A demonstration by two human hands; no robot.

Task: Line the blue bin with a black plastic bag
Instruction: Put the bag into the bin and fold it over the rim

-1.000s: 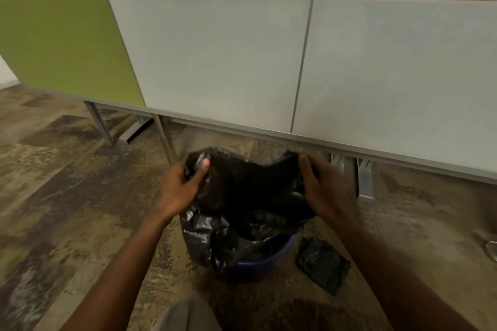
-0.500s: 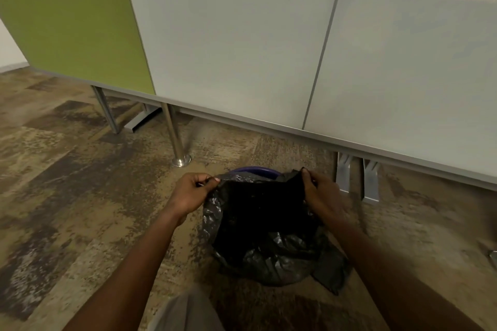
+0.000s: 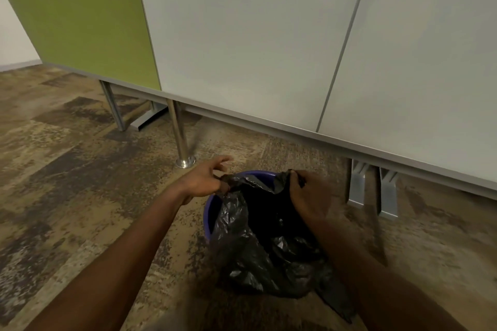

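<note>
- Two hands down at floor level, one bin point(image 3: 210, 212), one black bag point(image 3: 258, 239) — that's the whole count of things in play.
- Left hand point(image 3: 204, 179) pinches the bag's edge at the bin's left rim, thumb and a finger on the plastic, the other fingers point(image 3: 224, 160) splayed out loose above it.
- Right hand point(image 3: 309, 196) is clenched on the bag's top edge at the far right of the bin, knuckles toward us.
- The bag's mouth is stretched between the two grips; its dark inside sags down into the bin.
- Only a curve of blue shows: the far rim and the left wall. The rest is under crumpled plastic, which spills over the near side onto the floor point(image 3: 80, 196).
- A loose tail of black plastic point(image 3: 336, 303) trails on the floor toward the near right; whether it belongs to the same bag, I can't tell.
- Floor is mottled brown and tan carpet.
- Behind the bin stands a raised cabinet point(image 3: 255, 48): one green panel point(image 3: 80, 16) at left, pale grey panels beside it.
- One round chrome leg point(image 3: 180, 140) stands just left of the bin; grey metal brackets point(image 3: 372, 191) sit to the right.
</note>
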